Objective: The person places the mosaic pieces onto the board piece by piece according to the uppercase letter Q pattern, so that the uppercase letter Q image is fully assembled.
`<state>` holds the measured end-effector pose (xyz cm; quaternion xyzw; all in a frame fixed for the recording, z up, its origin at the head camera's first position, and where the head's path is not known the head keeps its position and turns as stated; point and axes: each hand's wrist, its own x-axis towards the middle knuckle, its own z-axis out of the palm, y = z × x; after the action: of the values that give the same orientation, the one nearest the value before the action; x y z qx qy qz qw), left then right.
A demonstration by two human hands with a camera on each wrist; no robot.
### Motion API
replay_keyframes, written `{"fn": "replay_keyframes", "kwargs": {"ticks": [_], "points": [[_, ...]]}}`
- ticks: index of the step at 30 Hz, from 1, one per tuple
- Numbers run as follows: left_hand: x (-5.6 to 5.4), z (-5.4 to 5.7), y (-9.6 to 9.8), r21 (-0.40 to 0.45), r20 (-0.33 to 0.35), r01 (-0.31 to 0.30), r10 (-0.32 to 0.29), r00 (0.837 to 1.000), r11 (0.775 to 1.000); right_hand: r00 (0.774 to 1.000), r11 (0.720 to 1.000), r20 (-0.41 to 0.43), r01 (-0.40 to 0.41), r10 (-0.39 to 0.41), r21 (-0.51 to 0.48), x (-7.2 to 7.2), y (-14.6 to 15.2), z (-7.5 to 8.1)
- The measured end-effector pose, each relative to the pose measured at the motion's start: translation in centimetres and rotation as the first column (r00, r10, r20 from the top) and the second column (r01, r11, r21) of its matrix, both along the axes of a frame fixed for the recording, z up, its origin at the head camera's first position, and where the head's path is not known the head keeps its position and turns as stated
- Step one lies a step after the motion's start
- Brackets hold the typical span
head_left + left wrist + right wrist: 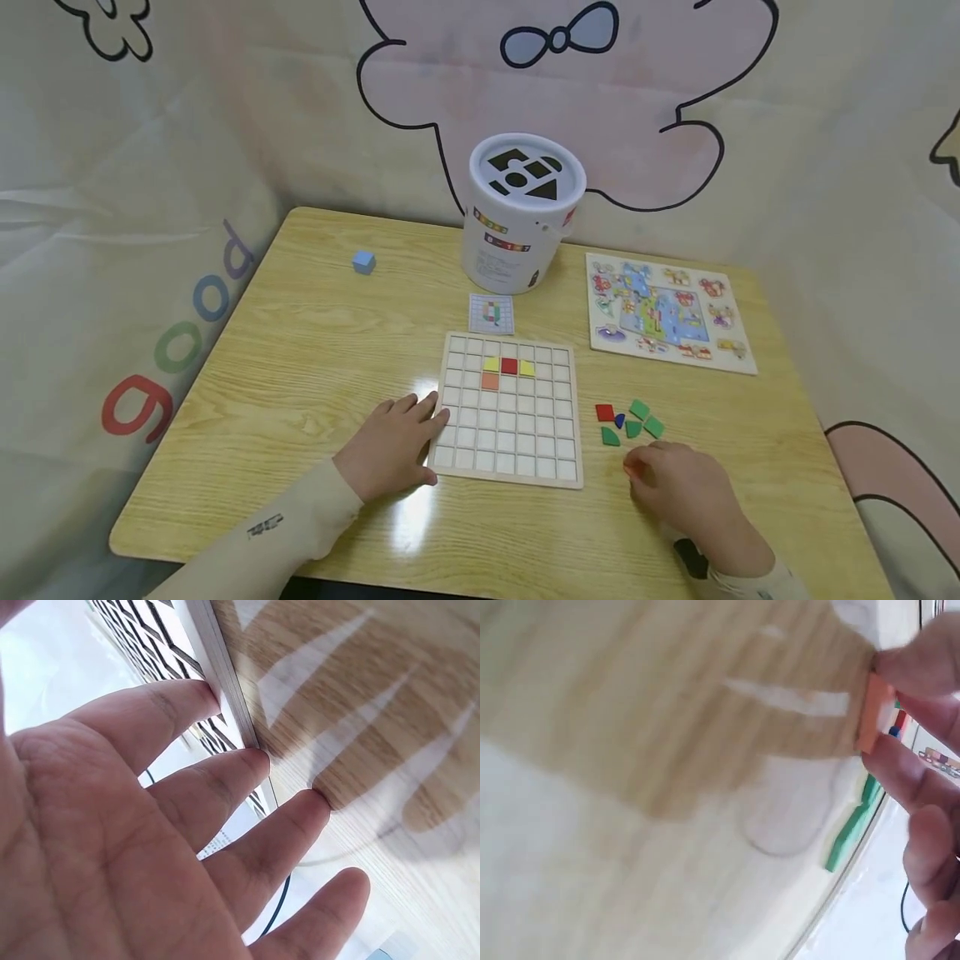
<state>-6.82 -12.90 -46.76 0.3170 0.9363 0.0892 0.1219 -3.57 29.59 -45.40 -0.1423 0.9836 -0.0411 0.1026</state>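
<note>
One orange tile (pixel 874 716) is pinched between the thumb and a fingertip of the right hand (pixel 678 487), at four o'clock from the middle of the white grid board (pixel 504 421). Whether that tile touches the table (pixel 315 350) cannot be told. Just beyond it, at three o'clock from the board, lie a red square (pixel 604 412), a small blue piece (pixel 619 421) and four green pieces (pixel 654 427). The left hand (pixel 397 446) is at eight o'clock, its fingers spread wide and fairly straight, with fingertips touching the board's side edge.

On the board, a yellow piece (pixel 491 364), a red tile (pixel 509 366) and another yellow piece (pixel 527 368) lie in a row; a second orange tile (pixel 490 382) sits at six o'clock from the left yellow one.

Near the board's twelve o'clock edge lies a small picture card (pixel 491 314), with a white bucket (pixel 498 258) standing behind it. A picture puzzle (pixel 663 317) lies at two o'clock, and a blue cube (pixel 363 262) sits well apart, between ten and eleven.
</note>
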Motion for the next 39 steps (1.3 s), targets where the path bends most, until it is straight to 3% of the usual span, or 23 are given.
{"fn": "replay_keyframes", "kwargs": {"ticks": [7, 11, 15, 18, 25, 31, 39], "points": [[0.1, 0.0, 0.0, -0.004, -0.017, 0.016, -0.017, 1.0, 1.0, 0.99, 0.993, -0.111, -0.094, 0.086, -0.07, -1.2, -2.5, 1.6], [0.0, -0.1, -0.2, 0.001, -0.016, 0.009, -0.009, 1.0, 1.0, 0.961, 0.971, -0.203, -0.212, 0.187, -0.114, -3.0, -5.6, 2.4], [0.0, -0.1, -0.3, 0.008, -0.002, -0.002, 0.002, 1.0, 1.0, 0.928, 0.937, -0.24, -0.322, 0.284, -0.136, -5.5, -9.3, 2.2], [-0.1, -0.1, -0.3, 0.01, -0.003, -0.002, 0.002, 1.0, 1.0, 0.92, 0.921, -0.208, -0.364, 0.332, -0.139, -7.3, -12.0, 1.7], [0.1, 0.2, 0.0, 0.007, -0.019, -0.001, 0.001, 1.0, 1.0, 0.937, 0.932, -0.018, -0.348, 0.348, -0.105, -9.9, -16.2, 0.9], [0.3, 0.1, 0.1, 0.005, -0.034, -0.005, 0.005, 0.999, 1.0, 0.929, 0.928, -0.006, -0.371, 0.371, -0.047, -10.4, -17.4, 0.2], [0.3, 0.1, -0.2, 0.004, -0.029, -0.019, 0.019, 0.999, 1.0, 0.911, 0.91, -0.021, -0.413, 0.412, -0.046, -11.0, -18.1, -0.4]]}}
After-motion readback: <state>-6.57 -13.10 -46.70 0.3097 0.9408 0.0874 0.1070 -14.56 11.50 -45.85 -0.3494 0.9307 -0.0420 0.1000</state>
